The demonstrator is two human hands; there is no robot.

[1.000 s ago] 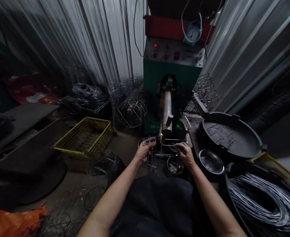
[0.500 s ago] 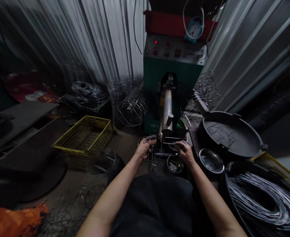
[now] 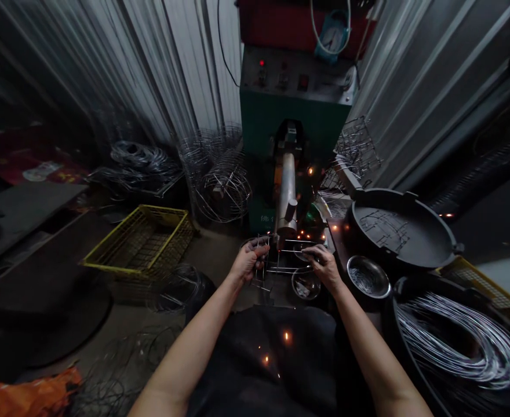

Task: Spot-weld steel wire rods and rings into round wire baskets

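Corrugated metal walls (image 3: 411, 75) enclose a dim, cluttered floor.
Green machine (image 3: 296, 110) stands beyond the grip; yellow crate (image 3: 139, 240) left of it, wire coil (image 3: 459, 341) right. Left hand (image 3: 247, 262) and right hand (image 3: 322, 265), 2 closed grips, hold wire frame (image 3: 283, 258) under the machine's arm, sparks around it.

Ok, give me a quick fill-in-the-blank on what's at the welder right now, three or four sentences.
1. Both the left hand and the right hand grip a small ____ frame under the machine's metal arm.
2. The plastic crate on the floor to the left is ____ in colour.
3. Orange ____ dot the dark apron.
4. The machine body is painted ____.

Missing words: wire; yellow; sparks; green
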